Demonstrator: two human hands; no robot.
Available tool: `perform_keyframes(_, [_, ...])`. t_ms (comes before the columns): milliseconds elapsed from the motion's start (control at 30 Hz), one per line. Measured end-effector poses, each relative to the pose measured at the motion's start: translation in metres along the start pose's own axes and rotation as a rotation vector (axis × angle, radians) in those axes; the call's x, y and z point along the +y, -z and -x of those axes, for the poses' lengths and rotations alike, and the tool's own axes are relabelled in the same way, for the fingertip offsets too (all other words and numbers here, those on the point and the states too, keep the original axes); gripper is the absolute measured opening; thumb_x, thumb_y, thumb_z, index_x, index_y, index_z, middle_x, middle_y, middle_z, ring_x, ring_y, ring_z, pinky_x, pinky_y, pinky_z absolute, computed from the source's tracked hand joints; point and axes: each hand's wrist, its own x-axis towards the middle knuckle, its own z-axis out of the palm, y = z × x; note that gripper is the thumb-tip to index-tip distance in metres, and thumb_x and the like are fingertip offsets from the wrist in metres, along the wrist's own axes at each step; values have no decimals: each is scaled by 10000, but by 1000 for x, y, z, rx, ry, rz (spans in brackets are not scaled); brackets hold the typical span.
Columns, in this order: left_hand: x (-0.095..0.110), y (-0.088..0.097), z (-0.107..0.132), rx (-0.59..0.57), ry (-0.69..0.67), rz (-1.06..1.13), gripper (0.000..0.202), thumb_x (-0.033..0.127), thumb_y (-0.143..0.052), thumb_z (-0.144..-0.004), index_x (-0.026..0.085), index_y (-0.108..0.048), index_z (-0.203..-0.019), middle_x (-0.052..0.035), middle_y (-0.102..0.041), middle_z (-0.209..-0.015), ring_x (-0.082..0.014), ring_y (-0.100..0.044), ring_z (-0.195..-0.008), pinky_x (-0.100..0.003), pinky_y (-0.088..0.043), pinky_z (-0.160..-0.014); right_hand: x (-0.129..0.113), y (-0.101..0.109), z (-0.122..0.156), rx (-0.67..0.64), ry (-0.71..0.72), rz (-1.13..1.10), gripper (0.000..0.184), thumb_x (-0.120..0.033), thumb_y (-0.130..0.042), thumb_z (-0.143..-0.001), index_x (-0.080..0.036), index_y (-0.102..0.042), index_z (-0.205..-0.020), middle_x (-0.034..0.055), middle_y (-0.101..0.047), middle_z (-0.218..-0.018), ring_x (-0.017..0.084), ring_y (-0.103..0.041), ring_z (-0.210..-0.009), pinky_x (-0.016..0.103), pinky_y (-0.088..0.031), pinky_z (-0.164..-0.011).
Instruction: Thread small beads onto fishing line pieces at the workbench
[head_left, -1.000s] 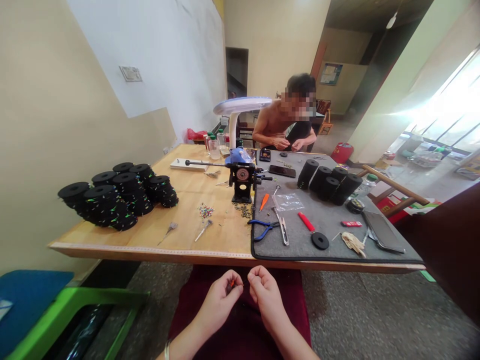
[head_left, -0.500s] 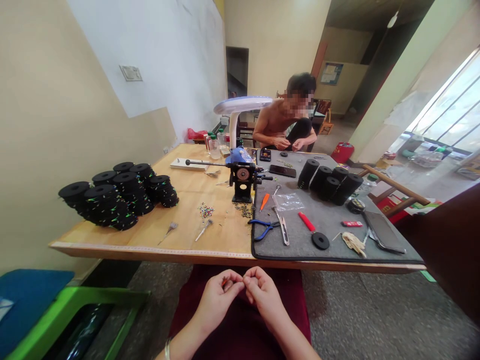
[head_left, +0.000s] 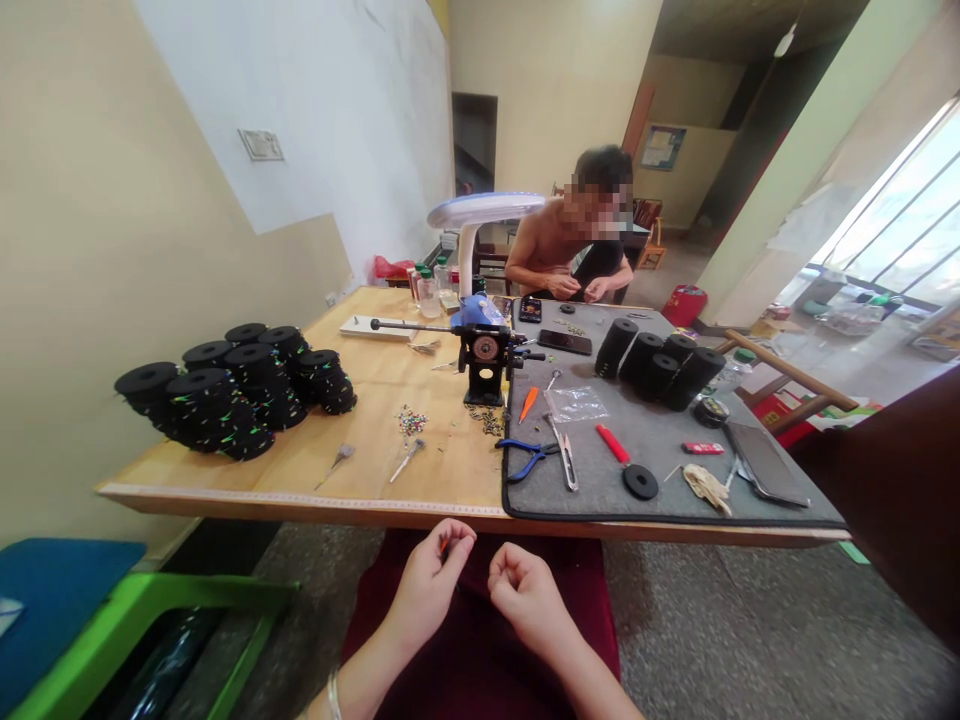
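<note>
Both my hands are held over my lap, below the front edge of the wooden table (head_left: 375, 400). My left hand (head_left: 431, 585) is closed in a pinch on a small orange-red piece (head_left: 445, 545) between thumb and fingers. My right hand (head_left: 525, 595) is curled shut a little to the right; what it holds, if anything, is too small to make out. The two hands are apart, with a small gap between them. Nearest on the table are blue pliers (head_left: 529, 455) and metal scissors (head_left: 564, 450) on a grey mat (head_left: 660, 440).
Stacks of black spools (head_left: 232, 395) stand at the table's left, more black spools (head_left: 660, 365) on the mat. A small winding machine (head_left: 484, 360) and a desk lamp (head_left: 480, 215) stand mid-table. Another person (head_left: 577, 245) works at the far end. A phone (head_left: 765, 462) lies at right.
My hands were touching in front of me half a second ago; now they have parted, the left one lifted slightly with the orange-red piece, the right one dropped a little.
</note>
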Motion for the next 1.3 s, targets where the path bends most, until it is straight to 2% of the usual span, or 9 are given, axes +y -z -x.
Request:
perform_keyframes(233, [-9,20,-10,73,101,148,290,461,-620,-770,176,-570,-791,64,-429,-600,-97,-362,-517,-206,-302,-487,10,8,-1,40,-79,-286,68,-207,-492,-663,-206,-438,-621,-108,-386,-387,53,-262,-363,193,-175,-403])
perform_keyframes(367, [-9,29,-7,-56,166,180,292,431,-670,-738,169,-581,-832,61,-456,-633,-81,-351,-521,-200,-288,-488,9,9,4,41,-152,-437,104,-257,-540,-705,-197,-462,-671,-96,-441,-399,45,-252,-362,187,-132,-395])
perform_keyframes(467, [-3,26,1,-190,225,162,289,427,-672,-741,151,-601,-784,50,-481,-606,-81,-352,-521,-204,-273,-486,6,7,8,23,-173,-487,148,-286,-583,-711,-191,-473,-683,-88,-457,-412,45,-274,-373,184,-130,-402])
perform_keyframes(533, [1,20,4,-230,252,174,298,433,-678,-734,143,-620,-772,53,-471,-584,-82,-346,-519,-206,-262,-483,3,6,9,20,-172,-467,182,-313,-610,-711,-188,-480,-685,-81,-471,-415,44,-277,-373,182,-136,-405])
perform_keyframes(667, [10,7,4,-230,279,213,337,413,-741,-668,134,-668,-841,74,-435,-559,-75,-322,-505,-208,-242,-482,0,4,9,8,-169,-400,246,-371,-640,-714,-186,-481,-683,-80,-477,-410,41,-274,-366,177,-155,-401])
perform_keyframes(733, [13,3,2,-223,286,206,319,414,-743,-660,133,-667,-789,66,-458,-560,-74,-316,-499,-211,-234,-477,0,4,10,-11,-164,-379,261,-385,-636,-723,-186,-473,-683,-83,-475,-406,38,-276,-362,175,-165,-396])
perform_keyframes(867, [15,3,-3,-191,221,111,263,391,-711,-689,147,-623,-644,42,-500,-566,-99,-374,-540,-223,-296,-516,1,7,9,-79,-141,-312,248,-382,-613,-750,-177,-480,-706,-64,-527,-433,38,-313,-355,171,-204,-393])
perform_keyframes(1033, [15,7,-4,-183,73,-42,241,364,-641,-754,150,-624,-645,6,-570,-607,-140,-467,-616,-250,-371,-614,-4,13,4,-123,-98,-177,207,-322,-621,-749,-155,-562,-856,29,-684,-671,108,-555,-539,181,-342,-448])
perform_keyframes(1300, [12,6,-3,-182,56,29,237,356,-624,-774,149,-599,-662,4,-567,-611,-136,-487,-596,-241,-400,-590,-8,0,-2,-200,-121,-237,314,-459,-623,-747,-168,-507,-754,-23,-603,-527,63,-445,-391,183,-319,-418])
